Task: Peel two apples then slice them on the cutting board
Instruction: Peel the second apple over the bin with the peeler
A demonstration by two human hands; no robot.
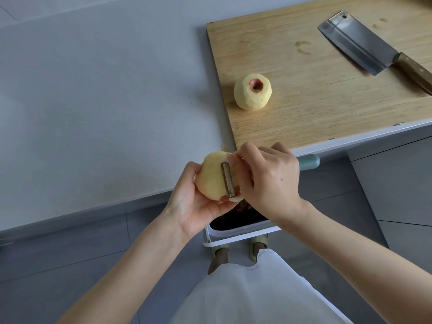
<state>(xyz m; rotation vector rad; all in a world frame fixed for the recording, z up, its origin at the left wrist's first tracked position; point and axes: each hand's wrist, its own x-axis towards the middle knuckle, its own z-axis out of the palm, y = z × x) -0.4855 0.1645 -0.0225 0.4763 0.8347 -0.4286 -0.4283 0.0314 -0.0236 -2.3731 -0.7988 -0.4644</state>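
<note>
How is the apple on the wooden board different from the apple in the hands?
The board apple rests alone on the cutting board, untouched; the held apple is gripped by the left hand. The board apple shows a red ring of skin round its hollow end; the held apple shows none here. A peeler, held by the right hand, lies against the held apple only. Both are pale, peeled and unsliced.

A pale yellow peeled apple [253, 92], red-pink at its core hollow, sits on a light wood-grain cutting board [304, 94]. A steel-grey cleaver [357, 43] has a dark brown handle. The tabletop [105, 101] is speckled light grey; the peeler [309, 162] handle is muted teal.
</note>
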